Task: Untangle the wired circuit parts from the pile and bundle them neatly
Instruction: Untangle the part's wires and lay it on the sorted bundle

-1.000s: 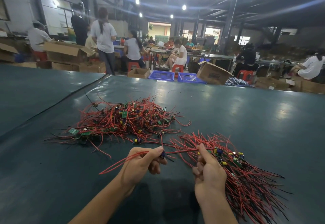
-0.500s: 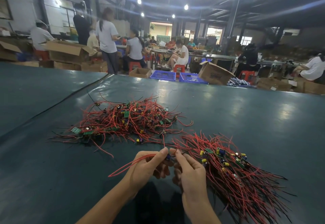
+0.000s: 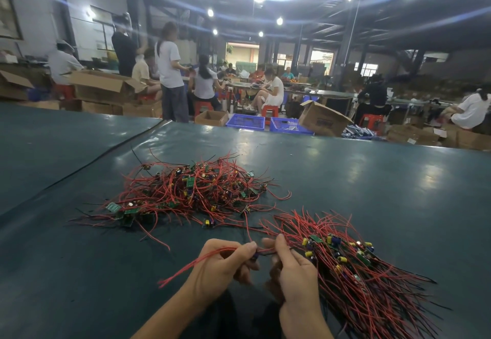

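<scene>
Red leads of one wired circuit part (image 3: 180,271) trail from the left hand (image 3: 220,267) toward the lower left, their free ends just above the table (image 3: 385,179). The part's small dark component sits pinched between that hand's thumb and forefinger. Just beside it, the right hand (image 3: 295,272) has its fingers curled, thumb and forefinger pinching the thin wires that bridge the short gap between the two hands. Against the right hand's outer side lies the sorted bundle (image 3: 372,280), its red and black wires roughly parallel and fanning toward the lower right, with yellow and blue components and small green boards in a band across it. Farther out, up and to the left of the hands, the tangled pile (image 3: 191,192) spreads over the dark green tabletop, boards and components knotted among looping wires. Beyond the table's far edge stand two blue crates (image 3: 245,121) and an open cardboard box (image 3: 325,122), with people sitting and standing at other benches.
</scene>
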Demonstrator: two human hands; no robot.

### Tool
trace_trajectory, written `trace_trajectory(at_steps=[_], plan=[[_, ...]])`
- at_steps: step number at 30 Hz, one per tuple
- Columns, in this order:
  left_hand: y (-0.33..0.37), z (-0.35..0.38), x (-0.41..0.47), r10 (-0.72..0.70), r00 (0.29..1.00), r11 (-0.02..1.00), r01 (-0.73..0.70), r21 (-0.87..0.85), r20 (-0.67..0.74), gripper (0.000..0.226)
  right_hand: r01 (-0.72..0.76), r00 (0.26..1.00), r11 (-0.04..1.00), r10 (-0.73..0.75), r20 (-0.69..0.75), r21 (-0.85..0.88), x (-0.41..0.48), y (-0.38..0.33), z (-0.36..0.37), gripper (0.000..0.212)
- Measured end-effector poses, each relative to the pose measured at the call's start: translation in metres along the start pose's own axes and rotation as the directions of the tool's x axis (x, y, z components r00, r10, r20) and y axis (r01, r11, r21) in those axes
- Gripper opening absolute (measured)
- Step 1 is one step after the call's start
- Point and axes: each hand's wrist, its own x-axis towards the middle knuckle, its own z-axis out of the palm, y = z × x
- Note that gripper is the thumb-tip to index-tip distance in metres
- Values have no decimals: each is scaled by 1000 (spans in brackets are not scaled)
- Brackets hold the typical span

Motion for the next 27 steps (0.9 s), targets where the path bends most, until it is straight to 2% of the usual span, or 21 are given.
trace_trajectory(at_steps=[4, 12, 17, 22, 25, 27], plan=[[3, -5, 2, -11, 1000, 999, 10, -41, -20, 35, -17, 999, 977, 27, -46, 214, 8, -16, -16, 30], [2, -9, 3, -32, 999, 997, 29, -77, -31, 40, 77, 994, 947, -49, -97, 313, 12, -20, -25, 25], [-2, -5, 6, -9, 992, 995, -3, -96, -129, 43, 92, 993, 985, -79, -91, 144, 5, -12, -13, 12], [-5, 5, 2, 138, 981, 990, -133, 43, -135, 38, 240, 968, 962, -228, 104, -127, -9, -2, -1, 12], [-7, 8, 0, 157, 984, 987, -154, 45, -89, 35, 272, 953, 953, -247, 178, -136, -13, -2, 3, 10], [-6, 10, -2, 137, 989, 989, -134, 57, -56, 39, 290, 953, 944, -270, 136, -156, -11, -1, 1, 5]])
